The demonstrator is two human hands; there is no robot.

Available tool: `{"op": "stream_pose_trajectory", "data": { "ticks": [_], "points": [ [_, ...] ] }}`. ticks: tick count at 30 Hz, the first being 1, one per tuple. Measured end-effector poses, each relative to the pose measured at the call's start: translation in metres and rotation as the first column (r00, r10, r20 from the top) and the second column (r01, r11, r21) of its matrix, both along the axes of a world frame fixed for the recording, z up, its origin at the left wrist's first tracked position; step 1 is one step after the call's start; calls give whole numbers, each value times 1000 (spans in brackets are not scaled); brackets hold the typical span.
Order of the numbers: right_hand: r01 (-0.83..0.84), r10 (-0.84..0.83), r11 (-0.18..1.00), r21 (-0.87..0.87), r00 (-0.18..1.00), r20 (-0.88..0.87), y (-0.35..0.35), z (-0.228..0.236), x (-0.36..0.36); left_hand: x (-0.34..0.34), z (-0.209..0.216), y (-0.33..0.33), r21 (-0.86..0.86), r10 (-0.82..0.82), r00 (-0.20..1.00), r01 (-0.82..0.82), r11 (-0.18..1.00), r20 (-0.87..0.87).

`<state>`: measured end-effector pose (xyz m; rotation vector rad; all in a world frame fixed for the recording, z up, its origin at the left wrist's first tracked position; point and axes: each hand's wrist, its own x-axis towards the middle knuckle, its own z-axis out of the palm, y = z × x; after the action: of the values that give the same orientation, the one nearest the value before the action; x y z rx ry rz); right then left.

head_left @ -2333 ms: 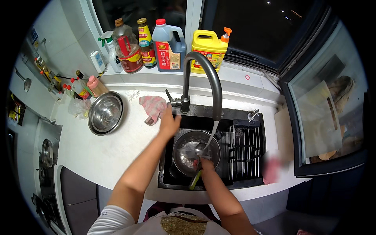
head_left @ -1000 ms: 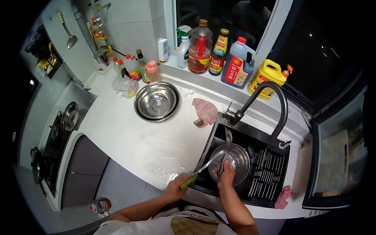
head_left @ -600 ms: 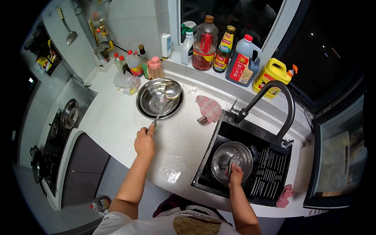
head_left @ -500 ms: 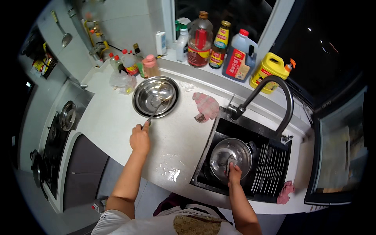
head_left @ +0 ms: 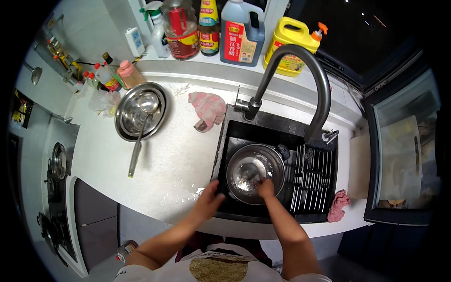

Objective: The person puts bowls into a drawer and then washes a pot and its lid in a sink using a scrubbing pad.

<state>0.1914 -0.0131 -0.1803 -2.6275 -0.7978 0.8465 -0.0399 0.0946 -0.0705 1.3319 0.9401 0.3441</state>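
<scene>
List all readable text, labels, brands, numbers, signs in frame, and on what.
Wording not copied here; printing sits on:
Blue-grey jug: red label, large characters; fine print illegible.
Yellow pump bottle: label, partly behind faucet.
Slim dark bottle: yellow labels.
Large clear bottle: red-and-yellow label.
White shirt: chest lettering, too small.

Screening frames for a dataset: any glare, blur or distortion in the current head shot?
Head view: black fisheye rim, counter front edge bowed; head view: bright glints in pot and bowl; head view: left hand slightly smeared, probably motion; head view: window nearly black, with small light specks.
</scene>
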Motion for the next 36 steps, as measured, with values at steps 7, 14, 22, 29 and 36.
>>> {"op": "stream_pose_trajectory", "data": {
  "ticks": [7, 14, 22, 29, 36],
  "points": [
    [-570, 613, 681, -460, 787, -67, 6, -70, 36, 53, -99, -43, -251, 87, 883, -224, 942, -461],
    [-546, 523, 833, 90, 723, -451, 35, -107, -20, 82, -94, -46, -16, 84, 735, -128, 992, -673],
    [981, -113, -160, -112, -131, -985, 112, -107, 56, 78, -106, -49, 67, 74, 745, -40, 997, -663],
    [895, -282, 445, -37, 100, -954, 98, -85, -10, 91, -102, -44, 46, -5, 732, 49, 998, -681],
    [-614, 532, 789, 9, 677, -509, -19, -93, 36, 95, -100, -47, 6, 74, 770, -91, 996, -634]
  ]
}}
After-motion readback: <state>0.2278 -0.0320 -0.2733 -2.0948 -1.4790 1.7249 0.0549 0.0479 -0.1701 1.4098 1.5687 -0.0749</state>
